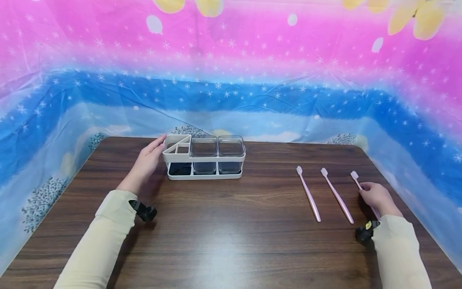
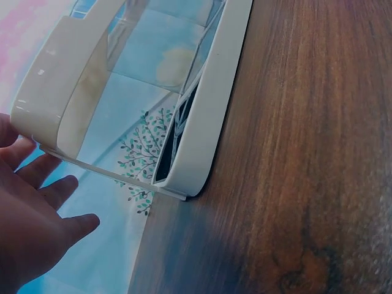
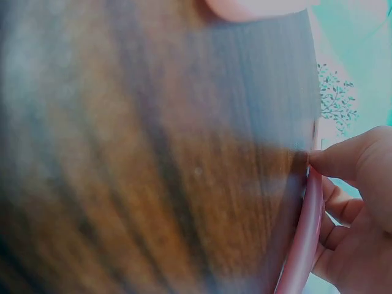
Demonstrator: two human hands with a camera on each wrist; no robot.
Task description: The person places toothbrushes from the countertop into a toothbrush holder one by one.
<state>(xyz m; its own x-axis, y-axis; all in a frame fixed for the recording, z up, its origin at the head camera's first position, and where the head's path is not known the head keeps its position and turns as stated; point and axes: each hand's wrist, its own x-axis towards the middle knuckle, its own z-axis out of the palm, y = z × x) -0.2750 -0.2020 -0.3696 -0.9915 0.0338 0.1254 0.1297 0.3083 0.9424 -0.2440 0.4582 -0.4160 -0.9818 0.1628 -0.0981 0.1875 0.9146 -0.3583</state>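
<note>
A white toothbrush holder (image 1: 203, 158) with two clear cups (image 1: 231, 147) and a divided section stands near the table's back edge. My left hand (image 1: 147, 158) touches its left end. In the left wrist view the fingers (image 2: 58, 191) of that hand are spread, some against the end of the white frame (image 2: 43, 116) and others free of it. On the right side, my right hand (image 1: 377, 197) pinches the handle of the rightmost pink toothbrush (image 1: 355, 176) between thumb and fingers. The right wrist view shows the pink handle (image 3: 304, 236) close up, its head out of sight.
Two more pink toothbrushes (image 1: 308, 194) lie side by side left of my right hand, heads toward the back. The brown wooden table (image 1: 223, 224) is bordered by a pink and blue printed cloth (image 1: 231, 96) at the back and sides.
</note>
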